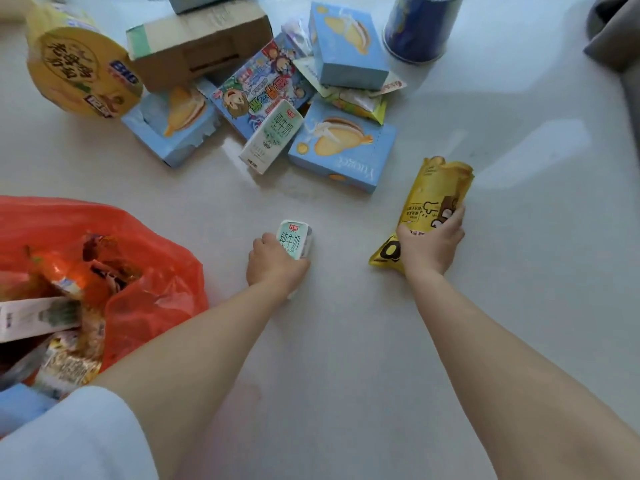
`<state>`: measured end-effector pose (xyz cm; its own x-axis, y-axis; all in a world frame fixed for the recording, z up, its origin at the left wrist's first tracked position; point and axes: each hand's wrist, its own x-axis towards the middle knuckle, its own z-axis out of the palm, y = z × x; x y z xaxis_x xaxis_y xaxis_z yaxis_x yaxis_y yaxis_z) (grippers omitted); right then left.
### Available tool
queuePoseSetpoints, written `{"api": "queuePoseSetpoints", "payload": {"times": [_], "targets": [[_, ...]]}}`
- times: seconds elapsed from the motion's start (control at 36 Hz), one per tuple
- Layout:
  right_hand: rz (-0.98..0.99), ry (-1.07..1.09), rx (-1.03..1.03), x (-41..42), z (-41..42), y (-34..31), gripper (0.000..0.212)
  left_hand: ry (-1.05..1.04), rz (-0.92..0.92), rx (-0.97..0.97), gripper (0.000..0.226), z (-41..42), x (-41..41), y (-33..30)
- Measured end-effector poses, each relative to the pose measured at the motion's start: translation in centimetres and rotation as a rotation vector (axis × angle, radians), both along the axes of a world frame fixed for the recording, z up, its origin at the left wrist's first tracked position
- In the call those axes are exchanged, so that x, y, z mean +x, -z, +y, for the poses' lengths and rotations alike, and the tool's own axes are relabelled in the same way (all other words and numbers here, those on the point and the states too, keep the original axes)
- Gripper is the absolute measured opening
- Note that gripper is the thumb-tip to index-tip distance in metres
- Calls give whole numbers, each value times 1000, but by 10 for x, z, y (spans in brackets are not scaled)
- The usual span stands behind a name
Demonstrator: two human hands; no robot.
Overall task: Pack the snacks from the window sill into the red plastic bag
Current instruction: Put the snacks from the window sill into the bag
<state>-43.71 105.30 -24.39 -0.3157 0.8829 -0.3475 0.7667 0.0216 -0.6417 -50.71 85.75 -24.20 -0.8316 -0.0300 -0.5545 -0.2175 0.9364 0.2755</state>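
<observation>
My left hand grips a small white and green milk carton above the pale sill, right of the red plastic bag. The bag lies open at the lower left with several snack packets inside. My right hand holds a long yellow snack packet that rests on the sill. Further back lie a second milk carton, three light blue cake boxes and a cartoon-printed blue box.
A yellow instant noodle bowl lies on its side at the back left beside a cardboard box. A dark blue paper cup stands at the back. A small yellow-green packet lies among the boxes. Grey fabric fills the upper right corner.
</observation>
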Motion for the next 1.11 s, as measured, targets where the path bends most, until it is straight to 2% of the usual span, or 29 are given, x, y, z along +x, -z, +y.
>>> {"api": "queuePoseSetpoints", "payload": {"times": [0.11, 0.19, 0.33, 0.44, 0.56, 0.67, 0.78, 0.86, 1.0, 1.11], "targets": [[28, 57, -103, -6, 3, -6, 65, -33, 21, 96, 58, 0, -10, -5], [122, 26, -83, -19, 4, -21, 57, -56, 84, 174, 55, 4, -22, -12], [242, -241, -50, -68, 9, -46, 55, -35, 258, 285, 54, 19, -63, -29], [162, -498, 55, -116, 21, -58, 51, 35, 385, 260, 56, 31, -109, -43], [33, -675, 201, -163, 44, -57, 63, 73, 401, 175, 59, 36, -152, -50], [-198, -887, 177, -195, 59, -51, 71, 149, 281, 32, 72, 37, -179, -43], [-183, -911, -32, -208, 63, -39, 87, 95, 144, 180, 62, 39, -189, -33], [-175, -956, -136, -213, 64, -27, 92, 76, 132, 226, 57, 37, -192, -26], [-357, -1083, -93, -229, 59, -14, 107, 137, 140, 238, 54, 36, -193, -19], [-373, -1076, -85, -233, 60, -14, 107, 193, 168, 227, 66, 36, -192, -20]]}}
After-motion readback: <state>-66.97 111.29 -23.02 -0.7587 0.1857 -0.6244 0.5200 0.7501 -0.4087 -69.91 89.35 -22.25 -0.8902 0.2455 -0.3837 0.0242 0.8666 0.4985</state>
